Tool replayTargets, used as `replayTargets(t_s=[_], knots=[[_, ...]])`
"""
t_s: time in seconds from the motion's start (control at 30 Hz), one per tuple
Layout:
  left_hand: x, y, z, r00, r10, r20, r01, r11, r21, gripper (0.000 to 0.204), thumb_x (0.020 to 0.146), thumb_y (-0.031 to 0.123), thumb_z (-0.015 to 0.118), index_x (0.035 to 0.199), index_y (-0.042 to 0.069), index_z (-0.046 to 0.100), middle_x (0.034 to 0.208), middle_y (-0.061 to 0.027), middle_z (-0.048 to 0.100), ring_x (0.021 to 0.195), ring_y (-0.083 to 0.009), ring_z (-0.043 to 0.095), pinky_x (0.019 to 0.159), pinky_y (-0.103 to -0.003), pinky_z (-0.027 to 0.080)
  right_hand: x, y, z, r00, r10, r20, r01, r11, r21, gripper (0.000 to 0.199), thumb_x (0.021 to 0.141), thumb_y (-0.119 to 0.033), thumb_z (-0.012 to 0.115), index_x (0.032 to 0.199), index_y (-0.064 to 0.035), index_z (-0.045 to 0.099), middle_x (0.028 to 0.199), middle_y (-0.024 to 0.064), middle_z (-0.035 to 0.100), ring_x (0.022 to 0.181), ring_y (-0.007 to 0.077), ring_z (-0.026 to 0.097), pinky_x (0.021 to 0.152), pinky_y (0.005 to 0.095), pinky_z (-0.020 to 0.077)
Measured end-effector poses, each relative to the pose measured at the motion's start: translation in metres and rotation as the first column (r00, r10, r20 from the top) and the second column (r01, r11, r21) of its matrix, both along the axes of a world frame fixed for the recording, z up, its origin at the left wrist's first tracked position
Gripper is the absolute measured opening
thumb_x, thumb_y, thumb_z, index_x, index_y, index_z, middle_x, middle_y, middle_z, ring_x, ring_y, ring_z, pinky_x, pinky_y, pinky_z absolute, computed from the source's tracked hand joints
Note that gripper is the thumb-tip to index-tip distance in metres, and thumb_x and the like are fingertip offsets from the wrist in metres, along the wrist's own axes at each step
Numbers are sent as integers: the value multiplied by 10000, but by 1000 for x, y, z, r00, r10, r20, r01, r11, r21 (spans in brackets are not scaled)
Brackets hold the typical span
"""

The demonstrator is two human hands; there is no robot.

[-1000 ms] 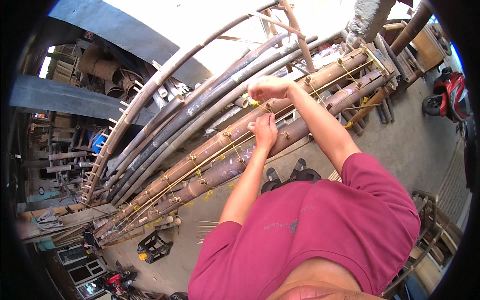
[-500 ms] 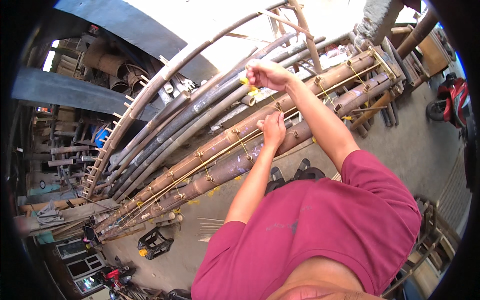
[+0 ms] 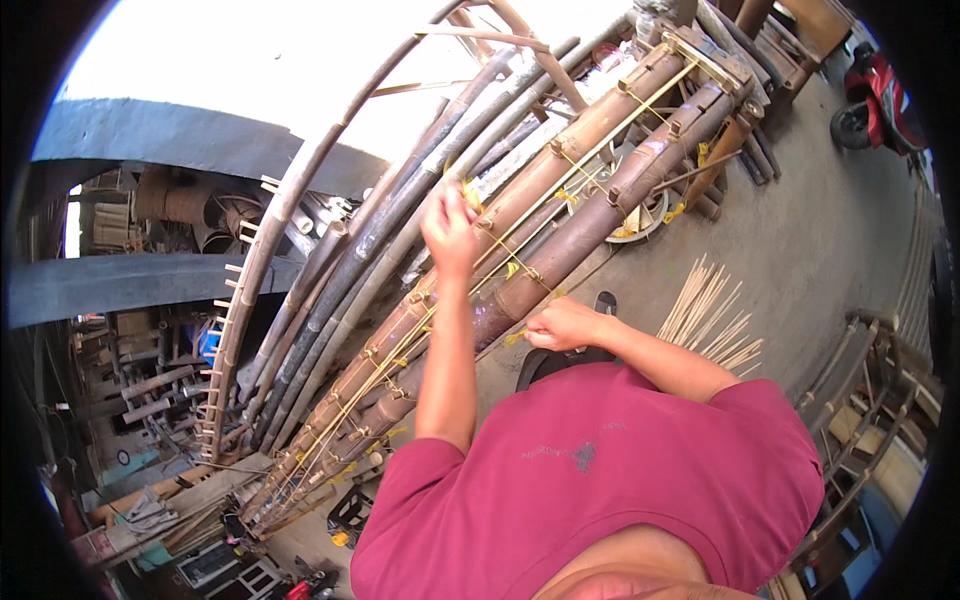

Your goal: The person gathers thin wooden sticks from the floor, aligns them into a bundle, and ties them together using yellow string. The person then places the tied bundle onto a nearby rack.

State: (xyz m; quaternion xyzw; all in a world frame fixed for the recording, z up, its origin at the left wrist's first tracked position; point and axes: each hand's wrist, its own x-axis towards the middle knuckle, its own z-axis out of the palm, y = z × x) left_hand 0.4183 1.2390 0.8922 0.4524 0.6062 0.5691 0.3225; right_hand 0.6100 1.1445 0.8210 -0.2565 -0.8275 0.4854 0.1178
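Two thick brown bamboo poles lie side by side at a slant, the far pole (image 3: 598, 124) and the near pole (image 3: 560, 265), both with short pegs and yellow ties. My left hand (image 3: 450, 235) is closed over the far pole's outer edge, with a yellow strip (image 3: 471, 196) at its fingertips. On the near side, my right hand (image 3: 566, 325) is closed, and a yellow strip end (image 3: 515, 337) sticks out of its fingers. Whether both ends belong to one strip cannot be told. Long thin slats (image 3: 400, 343) run along the poles.
Beyond lie dark poles (image 3: 370, 235) and a curved pegged pole (image 3: 285, 215). A round basin (image 3: 655, 222) sits under the near pole. Thin sticks (image 3: 710, 318) fan out on the floor to my right. A red motorbike (image 3: 885, 100) stands far right; a black crate (image 3: 350, 512) lies near left.
My right hand has come down from above the far pole to the near side of the poles. My left hand has moved out to the far pole. The view has turned.
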Motion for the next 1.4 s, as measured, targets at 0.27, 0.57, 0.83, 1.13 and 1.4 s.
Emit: replayTargets(t_s=[0.27,0.57,0.83,1.13,1.4], knots=[[-75,51,-92,767,-206,-607,-34,933,-359,343,962,316,503,1009,25,680,908,-174,707,862,-260,695,774,-366,511,-15,-8,-16,966,-172,192,80,908,411,147,801,-209,607,808,-66,643,746,148,643,723,364,637,683,474,496],[-168,-168,-61,778,-437,-452,189,848,-495,248,920,238,549,984,29,666,992,-212,692,929,-397,660,836,-494,476,-123,-133,-9,836,-545,56,49,-28,-998,226,915,-311,600,1047,-134,646,960,44,660,887,214,634,834,377,502],[-145,-183,-140,766,63,-640,-18,997,77,271,921,195,572,1137,31,578,934,-170,657,950,-300,633,813,-425,462,-276,-82,107,598,-509,-619,228,849,-478,257,951,-203,444,777,-44,548,719,32,496,697,134,454,718,305,429],[-133,-187,-83,855,-117,-506,-13,969,-246,283,951,268,519,1112,104,684,1020,-147,705,1000,-321,652,990,-475,334,-253,40,42,953,-108,282,84,992,99,653,968,-603,349,1022,-44,682,954,136,700,858,257,652,826,377,499],[-133,-181,-82,943,-85,-323,-4,964,-265,228,949,231,589,994,42,707,912,-92,715,862,-196,665,794,-368,470,-135,-108,-31,997,64,30,-70,953,295,394,903,-324,528,646,-41,626,665,210,626,638,405,625,618,521,481]])
